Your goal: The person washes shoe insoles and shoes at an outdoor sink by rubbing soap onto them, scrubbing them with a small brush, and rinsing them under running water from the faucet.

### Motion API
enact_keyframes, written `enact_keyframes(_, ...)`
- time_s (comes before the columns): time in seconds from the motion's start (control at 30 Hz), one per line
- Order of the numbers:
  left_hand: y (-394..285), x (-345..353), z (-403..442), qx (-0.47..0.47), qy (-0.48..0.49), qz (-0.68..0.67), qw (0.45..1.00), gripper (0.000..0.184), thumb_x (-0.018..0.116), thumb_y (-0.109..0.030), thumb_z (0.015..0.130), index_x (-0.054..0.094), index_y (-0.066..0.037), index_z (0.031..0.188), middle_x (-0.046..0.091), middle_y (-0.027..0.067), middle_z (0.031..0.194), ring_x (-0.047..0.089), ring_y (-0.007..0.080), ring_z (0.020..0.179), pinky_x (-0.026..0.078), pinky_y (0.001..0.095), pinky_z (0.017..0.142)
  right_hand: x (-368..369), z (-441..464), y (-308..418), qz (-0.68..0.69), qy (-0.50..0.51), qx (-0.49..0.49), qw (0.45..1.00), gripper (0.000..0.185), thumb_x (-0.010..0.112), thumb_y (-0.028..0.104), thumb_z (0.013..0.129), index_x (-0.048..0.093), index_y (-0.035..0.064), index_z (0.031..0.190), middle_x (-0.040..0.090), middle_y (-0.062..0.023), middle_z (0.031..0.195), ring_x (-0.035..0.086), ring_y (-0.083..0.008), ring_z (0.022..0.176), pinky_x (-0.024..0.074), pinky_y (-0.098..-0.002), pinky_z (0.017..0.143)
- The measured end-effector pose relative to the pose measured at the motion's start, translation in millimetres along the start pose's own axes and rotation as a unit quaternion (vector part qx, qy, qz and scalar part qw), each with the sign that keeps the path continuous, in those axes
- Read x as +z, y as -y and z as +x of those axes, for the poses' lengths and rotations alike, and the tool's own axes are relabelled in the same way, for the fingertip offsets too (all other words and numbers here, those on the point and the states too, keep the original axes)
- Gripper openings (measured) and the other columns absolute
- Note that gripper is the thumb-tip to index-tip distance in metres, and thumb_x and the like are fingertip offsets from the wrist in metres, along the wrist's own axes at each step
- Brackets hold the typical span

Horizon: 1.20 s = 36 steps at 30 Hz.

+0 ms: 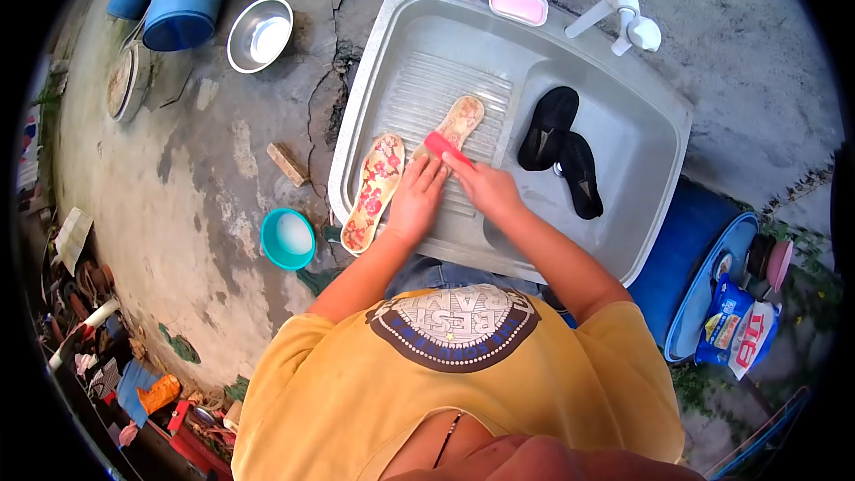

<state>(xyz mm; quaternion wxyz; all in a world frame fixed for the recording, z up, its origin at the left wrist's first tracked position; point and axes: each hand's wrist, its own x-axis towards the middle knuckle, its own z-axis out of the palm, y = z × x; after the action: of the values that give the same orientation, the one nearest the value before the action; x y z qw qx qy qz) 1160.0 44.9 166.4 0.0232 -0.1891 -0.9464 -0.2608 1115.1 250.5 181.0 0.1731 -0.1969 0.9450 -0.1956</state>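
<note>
Yellow shirt (499, 383), black shoes (554, 118) near insoles (375, 191)

both forearms (554, 254) stretch forward, angled inward; the left hand (419, 191) lies palm down, fingers extended, the right hand (491, 189) curled closed beside it.

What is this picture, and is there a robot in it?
There's no robot, just a person's two bare hands. The picture comes from one camera worn on the person's head, looking down, so their yellow shirt shows at the bottom. The right hand holds a red tool, perhaps a brush, against a flowered insole. The left hand is on that insole's lower part. A second insole lies to the left. Everything is at a grey sink, where two black shoes sit in the smooth side.
</note>
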Motion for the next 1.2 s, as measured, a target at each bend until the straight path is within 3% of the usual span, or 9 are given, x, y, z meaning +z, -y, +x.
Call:
enact_keyframes(0.2, 6.1, 9.0, -3.8, 0.015, -0.008, 0.005, 1.000, 0.043, 0.069, -0.008, 0.085, 0.068, -0.002, 0.127, 0.061, 0.0147, 0.141, 0.051, 0.0377, 0.137, 0.041, 0.0513, 0.117, -13.7, 52.0, -31.6, 0.011, -0.072, 0.157, 0.985, 0.046, 0.053, 0.028, 0.105, 0.048, 0.0352, 0.150, 0.072, -0.0184, 0.089, 0.073, -0.0387, 0.082, 0.0558, -0.0526, 0.065)
enact_keyframes(0.3, 1.3, 2.0, -0.2, 0.007, 0.006, 0.009, 1.000, 0.041, 0.068, -0.008, 0.086, 0.068, -0.002, 0.127, 0.062, 0.0153, 0.140, 0.051, 0.0379, 0.137, 0.042, 0.0516, 0.117, 14.8, 11.4, -5.0, 0.004, -0.062, 0.000, 0.998, 0.044, 0.058, 0.036, 0.104, 0.054, 0.0324, 0.148, 0.071, -0.0172, 0.080, 0.069, -0.0381, 0.069, 0.0531, -0.0507, 0.058)
enact_keyframes(0.4, -0.2, -2.1, 0.7, 0.010, -0.008, -0.007, 1.000, 0.040, 0.068, -0.008, 0.086, 0.068, -0.002, 0.126, 0.063, 0.0156, 0.138, 0.052, 0.0381, 0.136, 0.042, 0.0520, 0.116, 10.0, 12.2, -22.7, -0.006, -0.115, -0.030, 0.993, 0.045, 0.059, 0.036, 0.103, 0.055, 0.0320, 0.147, 0.070, -0.0172, 0.079, 0.069, -0.0381, 0.067, 0.0525, -0.0501, 0.058)
enact_keyframes(0.53, 3.7, 1.3, -1.2, 0.012, -0.007, -0.001, 1.000, 0.040, 0.067, -0.007, 0.086, 0.068, -0.002, 0.126, 0.063, 0.0153, 0.138, 0.052, 0.0380, 0.136, 0.042, 0.0519, 0.116, -9.8, 55.7, -41.6, 0.005, -0.103, 0.155, 0.982, 0.044, 0.059, 0.033, 0.103, 0.054, 0.0369, 0.147, 0.069, -0.0156, 0.078, 0.070, -0.0372, 0.069, 0.0524, -0.0502, 0.057)
enact_keyframes(0.73, -0.6, -1.2, -1.1, 0.010, -0.001, -0.007, 1.000, 0.040, 0.067, -0.007, 0.087, 0.068, -0.002, 0.126, 0.063, 0.0151, 0.137, 0.052, 0.0377, 0.136, 0.042, 0.0513, 0.116, 1.6, -4.5, -1.4, 0.021, -0.002, -0.028, 0.999, 0.043, 0.046, 0.036, 0.108, 0.049, 0.0256, 0.149, 0.074, -0.0189, 0.090, 0.073, -0.0390, 0.080, 0.0549, -0.0544, 0.064)
enact_keyframes(0.83, 1.7, -1.4, -1.1, 0.015, 0.000, -0.004, 1.000, 0.040, 0.069, -0.007, 0.087, 0.068, -0.002, 0.127, 0.063, 0.0148, 0.138, 0.051, 0.0372, 0.137, 0.042, 0.0506, 0.117, -4.9, 38.1, -45.8, -0.005, -0.117, 0.074, 0.990, 0.046, 0.059, 0.032, 0.103, 0.052, 0.0373, 0.148, 0.071, -0.0157, 0.083, 0.069, -0.0388, 0.069, 0.0530, -0.0520, 0.058)
enact_keyframes(0.93, 4.7, 2.9, -2.4, 0.014, -0.001, 0.010, 1.000, 0.041, 0.070, -0.008, 0.087, 0.068, -0.003, 0.127, 0.062, 0.0147, 0.138, 0.051, 0.0368, 0.137, 0.041, 0.0499, 0.118, -1.9, 51.0, -37.6, 0.006, -0.136, 0.134, 0.982, 0.048, 0.062, 0.031, 0.102, 0.053, 0.0381, 0.148, 0.070, -0.0154, 0.083, 0.069, -0.0379, 0.068, 0.0533, -0.0511, 0.058)
enact_keyframes(1.07, 1.6, 0.5, 2.4, 0.012, 0.000, -0.001, 1.000, 0.040, 0.068, -0.007, 0.087, 0.068, -0.002, 0.127, 0.062, 0.0151, 0.139, 0.051, 0.0374, 0.137, 0.041, 0.0514, 0.118, 1.3, 5.8, -2.6, -0.032, 0.036, 0.006, 0.999, 0.043, 0.051, 0.034, 0.106, 0.049, 0.0362, 0.149, 0.073, -0.0172, 0.090, 0.072, -0.0380, 0.077, 0.0546, -0.0541, 0.062)
enact_keyframes(1.2, 0.7, 0.1, 0.4, 0.011, 0.001, -0.007, 1.000, 0.040, 0.068, -0.008, 0.087, 0.068, -0.002, 0.127, 0.063, 0.0151, 0.138, 0.051, 0.0371, 0.137, 0.041, 0.0512, 0.117, -6.3, 33.6, -36.3, -0.002, -0.068, 0.071, 0.995, 0.042, 0.049, 0.036, 0.107, 0.049, 0.0362, 0.149, 0.073, -0.0197, 0.092, 0.073, -0.0379, 0.079, 0.0550, -0.0545, 0.063)
